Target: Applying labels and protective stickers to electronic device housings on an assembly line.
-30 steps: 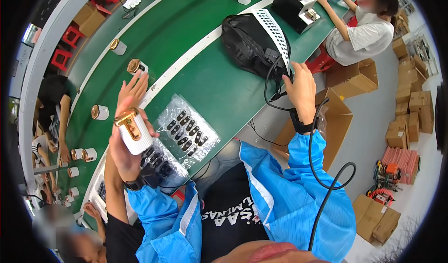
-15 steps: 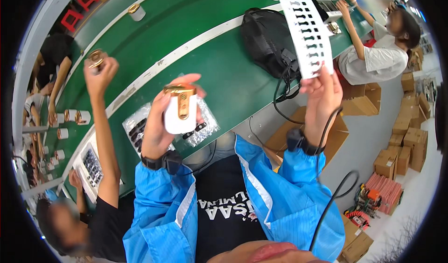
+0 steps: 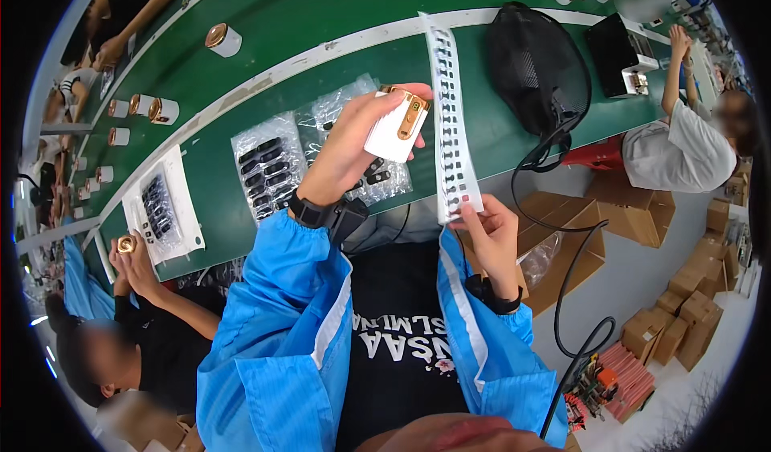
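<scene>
Holding a small white case with a gold clasp (image 3: 397,127) up above the near edge of the green table (image 3: 225,211), the left hand (image 3: 353,143) has its grip wrapped around the case's lower end, while the right hand (image 3: 486,231) pinches the bottom end of a long white perforated strip (image 3: 451,123) between thumb and fingers. Held only at its foot, that strip could flop or bend. The case, raised over the bagged black parts (image 3: 269,171), could slip and land among them.

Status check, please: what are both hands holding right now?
Left hand grips white-and-gold device. Right hand pinches sticker strip. Nothing between them.
</scene>
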Demonstrator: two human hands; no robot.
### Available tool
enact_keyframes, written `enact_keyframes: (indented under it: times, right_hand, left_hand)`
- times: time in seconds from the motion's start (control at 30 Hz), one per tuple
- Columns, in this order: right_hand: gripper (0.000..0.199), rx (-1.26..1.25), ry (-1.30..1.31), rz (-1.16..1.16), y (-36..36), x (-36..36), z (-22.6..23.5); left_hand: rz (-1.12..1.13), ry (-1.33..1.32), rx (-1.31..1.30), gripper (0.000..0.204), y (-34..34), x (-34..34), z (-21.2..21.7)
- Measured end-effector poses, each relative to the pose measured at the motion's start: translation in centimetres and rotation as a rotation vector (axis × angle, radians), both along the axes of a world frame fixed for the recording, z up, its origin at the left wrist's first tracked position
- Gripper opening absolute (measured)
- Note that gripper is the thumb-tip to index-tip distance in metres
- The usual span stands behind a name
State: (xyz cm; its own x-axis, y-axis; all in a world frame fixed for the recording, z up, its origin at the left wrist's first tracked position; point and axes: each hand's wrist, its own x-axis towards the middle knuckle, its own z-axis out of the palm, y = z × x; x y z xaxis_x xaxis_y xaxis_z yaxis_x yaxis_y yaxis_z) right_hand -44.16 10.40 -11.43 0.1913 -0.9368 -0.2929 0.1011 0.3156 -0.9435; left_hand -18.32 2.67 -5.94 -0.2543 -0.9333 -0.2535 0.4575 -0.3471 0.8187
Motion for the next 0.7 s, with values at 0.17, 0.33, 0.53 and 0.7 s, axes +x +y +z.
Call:
enact_keyframes:
  times: [0.17,0.33,0.53,0.7]
  right_hand:
    - [0.020,-0.073,0.091,0.046,-1.1,-1.1,-0.9]
    - [0.020,0.066,0.155,0.148,-1.6,-0.9,-0.9]
    - [0.019,0.273,-0.098,0.087,0.0,-1.7,-0.3]
    - [0.027,-0.414,1.056,0.009,1.2,-1.3,1.1]
  left_hand:
    - [0.038,-0.133,0.046,0.043,1.5,-0.1,-1.2]
    - [0.078,-0.117,0.186,0.042,2.4,-0.4,-1.6]
    - [-0.032,-0.052,0.252,0.047,2.0,-2.4,-2.1]
    - [-0.021,-0.175,0.188,0.050,1.5,-2.4,-2.7]
